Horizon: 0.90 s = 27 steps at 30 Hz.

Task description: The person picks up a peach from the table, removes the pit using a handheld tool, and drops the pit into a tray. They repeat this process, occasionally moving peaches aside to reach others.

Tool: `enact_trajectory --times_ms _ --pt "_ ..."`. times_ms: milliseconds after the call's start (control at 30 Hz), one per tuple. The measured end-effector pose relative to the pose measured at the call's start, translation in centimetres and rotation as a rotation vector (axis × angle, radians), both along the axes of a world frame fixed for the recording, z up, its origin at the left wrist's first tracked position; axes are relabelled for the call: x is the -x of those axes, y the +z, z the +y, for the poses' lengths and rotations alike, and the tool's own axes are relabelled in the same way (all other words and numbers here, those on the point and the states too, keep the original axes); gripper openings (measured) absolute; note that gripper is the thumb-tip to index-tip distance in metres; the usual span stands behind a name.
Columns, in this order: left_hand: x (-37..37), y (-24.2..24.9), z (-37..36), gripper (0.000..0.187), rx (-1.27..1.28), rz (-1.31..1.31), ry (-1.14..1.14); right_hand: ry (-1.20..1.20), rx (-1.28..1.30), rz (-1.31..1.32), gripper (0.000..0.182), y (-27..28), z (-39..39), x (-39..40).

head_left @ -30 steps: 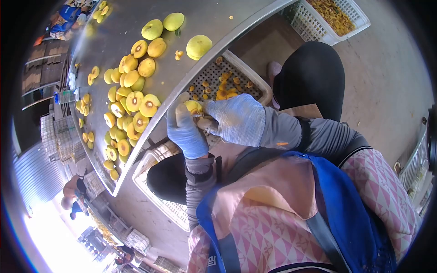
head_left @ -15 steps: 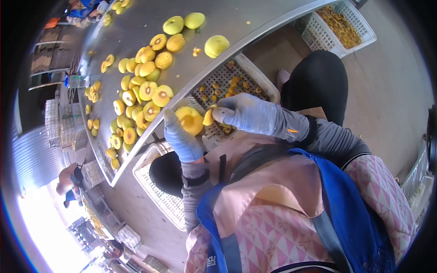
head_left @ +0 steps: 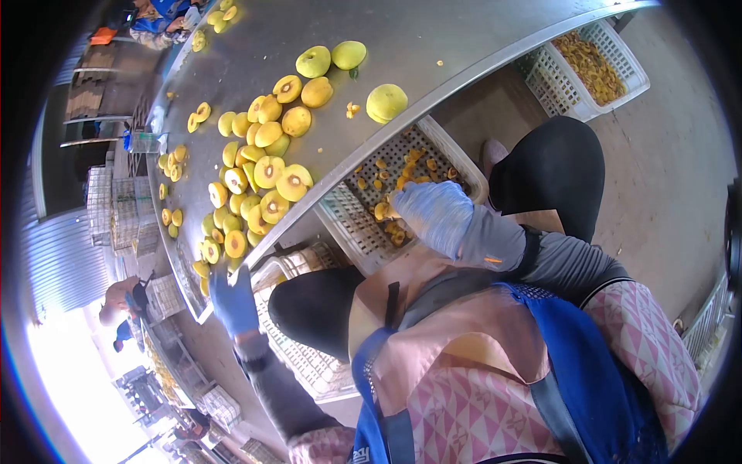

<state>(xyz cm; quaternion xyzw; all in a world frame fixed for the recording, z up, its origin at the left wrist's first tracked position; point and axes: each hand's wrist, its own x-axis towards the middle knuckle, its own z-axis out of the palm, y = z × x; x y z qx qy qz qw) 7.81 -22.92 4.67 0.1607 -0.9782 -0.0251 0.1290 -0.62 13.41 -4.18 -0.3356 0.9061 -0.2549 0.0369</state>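
My left hand [head_left: 234, 300], in a bluish glove, is raised at the near-left edge of the metal table [head_left: 433, 39], fingers apart with nothing visible in them. Close to its fingertips is the lower end of a heap of halved yellow peaches [head_left: 272, 172], several showing brown-red centres. My right hand [head_left: 437, 220], gloved the same way, is over a perforated crate [head_left: 352, 224] below the table edge. Its fingers are curled together, with a yellow-brown fruit scrap [head_left: 382, 209] at their tips; I cannot tell what they hold. Similar scraps lie in the crate.
Whole yellow-green peaches [head_left: 386, 103] sit along the table's near side. A white basket of scraps [head_left: 591, 69] stands on the floor at upper right. Another white basket [head_left: 309, 363] is beside my knee [head_left: 317, 309]. Another person [head_left: 158, 27] is at the table's far side.
My left hand has moved left toward the table edge, and the halved peach it held is gone from it. My right hand, earlier pinching a yellow piece, has moved over the crate.
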Motion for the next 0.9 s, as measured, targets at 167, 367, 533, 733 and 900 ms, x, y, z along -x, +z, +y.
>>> enact_trajectory --times_ms 167,367,533,733,900 --pt "16.2 -1.7 7.6 0.042 -0.028 0.099 -0.623 -0.046 0.022 -0.224 0.026 1.2 0.2 1.1" --pt "26.1 -7.9 9.5 0.059 0.279 -0.364 -0.544 -0.117 0.141 -0.396 0.028 2.9 1.9 2.4" --pt "20.6 -2.7 13.7 0.050 -0.400 -0.217 -0.520 -0.192 0.121 -0.422 0.023 2.7 1.9 2.6" --pt "12.9 -1.7 19.5 0.052 -0.133 -0.098 -0.939 -0.188 0.143 -0.301 0.017 1.8 1.3 2.2" --pt "11.9 -2.3 18.8 0.050 -0.437 -0.127 -0.660 -0.206 0.221 -0.037 0.021 1.2 2.2 1.3"
